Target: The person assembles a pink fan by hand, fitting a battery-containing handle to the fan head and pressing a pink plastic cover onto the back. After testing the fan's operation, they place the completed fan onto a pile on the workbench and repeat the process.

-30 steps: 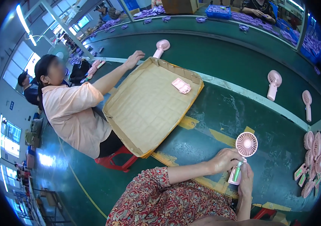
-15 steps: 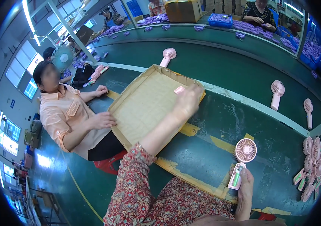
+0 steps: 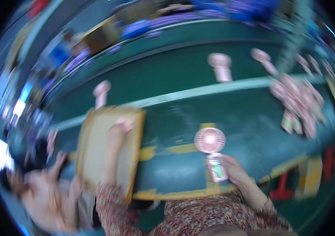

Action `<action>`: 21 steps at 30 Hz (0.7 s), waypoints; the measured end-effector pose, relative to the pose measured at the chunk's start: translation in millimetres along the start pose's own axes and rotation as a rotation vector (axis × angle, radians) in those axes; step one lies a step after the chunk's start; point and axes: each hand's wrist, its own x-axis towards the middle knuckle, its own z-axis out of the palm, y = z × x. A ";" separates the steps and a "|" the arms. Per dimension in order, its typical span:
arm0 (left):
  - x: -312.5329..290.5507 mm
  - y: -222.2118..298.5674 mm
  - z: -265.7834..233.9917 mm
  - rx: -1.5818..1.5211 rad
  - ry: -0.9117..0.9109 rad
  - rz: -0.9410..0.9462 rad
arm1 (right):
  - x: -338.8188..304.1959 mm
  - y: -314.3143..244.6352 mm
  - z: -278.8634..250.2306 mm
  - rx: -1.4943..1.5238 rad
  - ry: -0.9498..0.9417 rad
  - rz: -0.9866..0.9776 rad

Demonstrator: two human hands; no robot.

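My right hand (image 3: 236,171) grips a pink handheld fan (image 3: 210,140) by its handle, over the near part of the table. Its round grille points up, and the handle's open side shows something green inside. On the left, my left hand (image 3: 116,133) reaches into a shallow cardboard tray (image 3: 90,147). A small pink plastic piece (image 3: 126,125) is at its fingertips, apparently pinched; motion blur softens the fingers.
At the right lies a pile of pink fans (image 3: 299,100). Single fans (image 3: 221,67) stand apart along the green belt (image 3: 167,65) beyond a pale rail (image 3: 187,92). A co-worker (image 3: 45,192) in a peach shirt sits left, one hand near the tray.
The view has swung to the right and blurred. My left hand has come to the small pink piece in the tray. My right hand still holds the fan.
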 end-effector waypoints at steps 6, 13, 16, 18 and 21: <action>-7.5 -16.2 -29.7 0.417 -0.127 -0.111 | 21.5 18.0 -6.3 -0.151 -0.108 -0.037; 21.9 140.1 -63.6 -0.435 0.066 -0.110 | 3.8 6.9 -5.6 -0.139 -0.104 -0.050; 13.8 155.5 -28.8 -0.804 -0.086 -0.043 | 9.8 11.4 -3.0 -0.111 -0.114 -0.080; 10.8 188.1 -29.5 -0.905 -0.267 -0.124 | 8.6 11.2 0.2 -0.114 -0.100 -0.100; 9.6 215.4 -7.6 -1.112 -0.402 -0.249 | 12.5 15.9 -2.7 -0.117 -0.096 -0.118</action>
